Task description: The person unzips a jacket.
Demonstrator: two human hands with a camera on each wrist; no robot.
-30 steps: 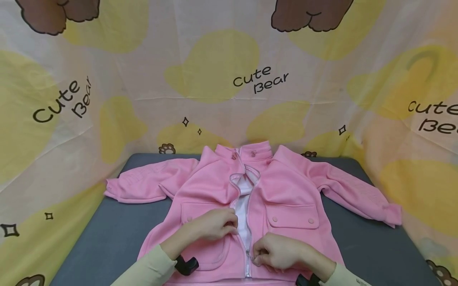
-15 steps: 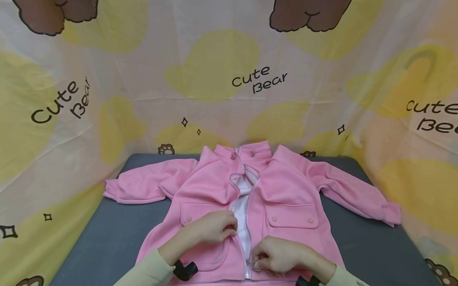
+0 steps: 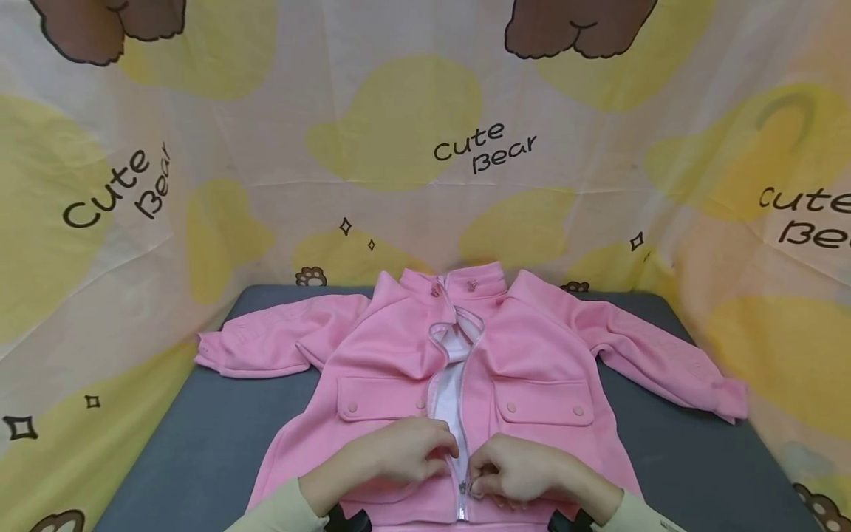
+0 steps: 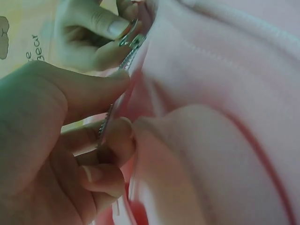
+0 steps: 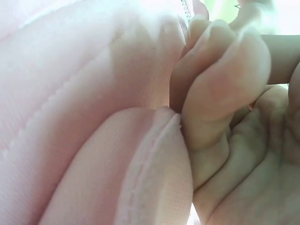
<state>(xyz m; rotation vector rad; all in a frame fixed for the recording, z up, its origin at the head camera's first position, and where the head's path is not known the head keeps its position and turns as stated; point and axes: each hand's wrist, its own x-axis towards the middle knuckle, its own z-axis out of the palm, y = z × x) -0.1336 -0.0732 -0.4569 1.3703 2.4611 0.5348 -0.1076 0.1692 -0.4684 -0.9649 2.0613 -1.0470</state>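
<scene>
A pink zip-up jacket (image 3: 392, 343) lies spread front up, its collar at the far side. Its zipper is joined only at the hem, and white lining (image 3: 449, 395) shows in the gap above. My right hand (image 3: 521, 467) pinches the metal zipper pull (image 4: 136, 40) between thumb and finger, low on the front. Just above and to the left, my left hand (image 3: 405, 452) pinches the jacket's toothed front edge. The left wrist view shows the zipper teeth (image 4: 125, 61) running between both hands. Close up, the right wrist view has right-hand fingers (image 5: 225, 84) curled beside pink cloth.
Under the jacket is a dark grey table (image 3: 691, 458). A patterned cloth (image 3: 399, 133) with bears and lettering hangs behind and at both sides. The jacket's sleeves (image 3: 286, 336) stretch out left and right. Black wrist straps (image 3: 349, 519) sit on both wrists.
My left hand has slid down along the jacket's front edge, nearer the zipper pull, uncovering more of the left pocket flap. The right hand and the pull have hardly moved.
</scene>
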